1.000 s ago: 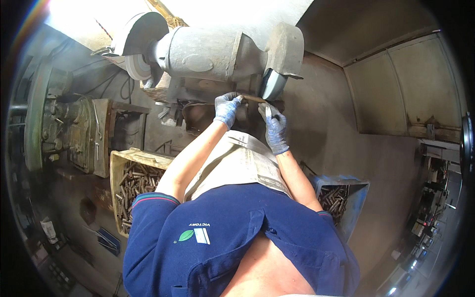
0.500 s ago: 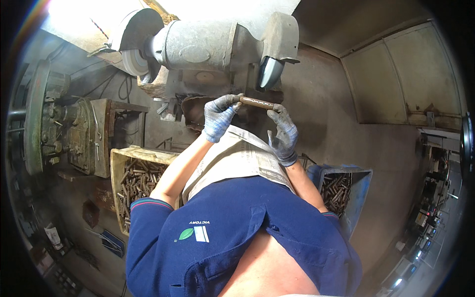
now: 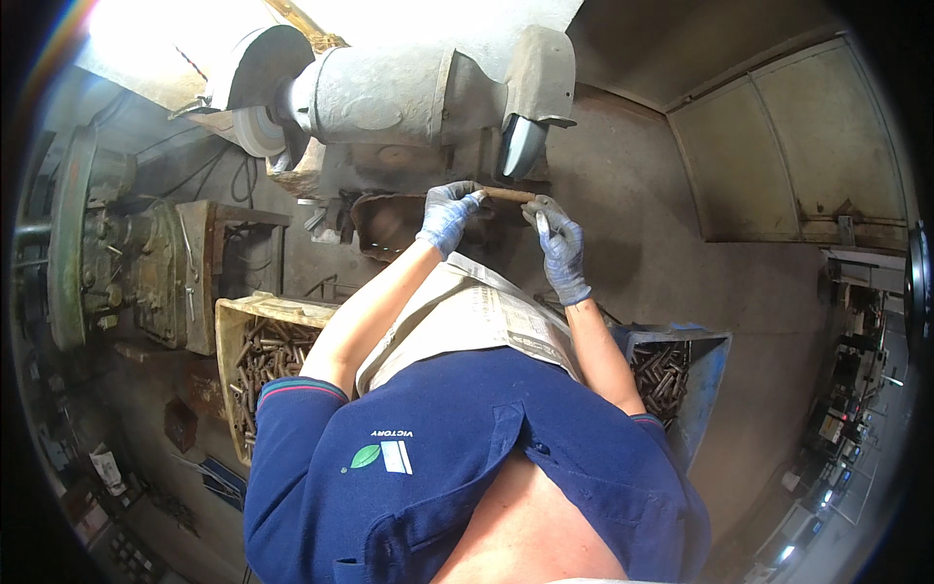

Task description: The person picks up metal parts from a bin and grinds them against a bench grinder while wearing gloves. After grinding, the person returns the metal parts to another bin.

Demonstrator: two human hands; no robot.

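Both hands wear blue knit gloves and grip one short, rusty brown metal rod near the upper centre of the frame. The left hand clenches the rod's left end; the right hand closes around its right end, so the rod lies roughly level between them. Just above the rod hangs the smooth grey grinding wheel of a dusty, rounded cast-metal bench grinder, with a small gap between wheel and rod. A sheet of printed newspaper covers the lap below. At centre left stands a yellowish crate of rusty rods; at right, a blue metal bin of similar rods. Bare concrete floor opens to the right.
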